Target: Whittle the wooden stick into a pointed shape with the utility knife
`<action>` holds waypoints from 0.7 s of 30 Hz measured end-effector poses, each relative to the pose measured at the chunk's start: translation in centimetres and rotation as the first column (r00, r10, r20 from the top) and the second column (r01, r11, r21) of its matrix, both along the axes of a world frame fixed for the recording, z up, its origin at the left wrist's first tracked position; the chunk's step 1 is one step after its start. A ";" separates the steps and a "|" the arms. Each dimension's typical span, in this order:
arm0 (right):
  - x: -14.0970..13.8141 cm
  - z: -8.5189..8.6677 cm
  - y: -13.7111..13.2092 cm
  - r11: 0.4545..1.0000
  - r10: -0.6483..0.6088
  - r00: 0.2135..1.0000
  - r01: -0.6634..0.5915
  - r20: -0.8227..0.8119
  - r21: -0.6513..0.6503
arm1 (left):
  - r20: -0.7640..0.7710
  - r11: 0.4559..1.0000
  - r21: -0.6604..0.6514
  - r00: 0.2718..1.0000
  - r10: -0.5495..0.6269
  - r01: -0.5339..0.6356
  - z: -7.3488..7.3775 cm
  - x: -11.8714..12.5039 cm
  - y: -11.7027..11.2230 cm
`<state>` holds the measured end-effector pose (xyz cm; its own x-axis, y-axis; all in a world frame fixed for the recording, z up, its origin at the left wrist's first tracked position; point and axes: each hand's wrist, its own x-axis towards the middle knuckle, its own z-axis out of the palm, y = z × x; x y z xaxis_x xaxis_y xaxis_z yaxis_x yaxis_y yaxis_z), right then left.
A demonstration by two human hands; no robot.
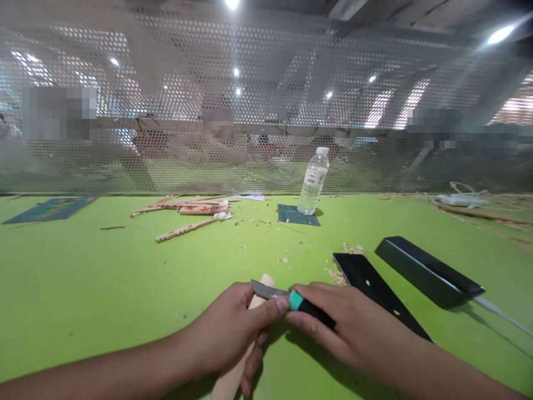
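Observation:
My left hand (233, 330) is wrapped round a pale wooden stick (231, 379) whose rounded tip pokes out above the fingers. The left thumb presses on the back of a grey knife blade (263, 289). My right hand (341, 325) grips the knife's black handle with a teal collar (296, 300). The blade lies across the stick's top end. Both hands hover low over the green table (104, 289), near its front edge.
Carved wooden sticks (187, 214) and shavings lie at the back centre. A clear water bottle (313, 182) stands on a dark mat (297, 215). Two long black boxes (428, 271) lie to the right. A perforated metal screen (266, 111) walls off the far side.

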<state>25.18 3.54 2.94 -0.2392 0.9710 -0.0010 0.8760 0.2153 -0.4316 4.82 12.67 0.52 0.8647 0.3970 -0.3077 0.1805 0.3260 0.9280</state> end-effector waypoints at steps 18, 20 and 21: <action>1.2 0.6 0.6 0.987 -0.131 0.991 0.130 0.006 0.092 | -0.034 0.997 -0.036 0.997 0.066 -0.067 0.1 0.0 -0.4; 1.0 0.6 0.4 0.994 -0.081 0.997 0.080 0.008 0.069 | 0.001 0.997 -0.051 0.999 0.053 -0.053 0.1 -0.1 -0.4; 0.9 0.7 0.4 0.997 -0.049 0.999 0.049 -0.001 0.056 | 0.017 0.998 -0.056 0.999 0.042 -0.041 0.2 -0.1 -0.3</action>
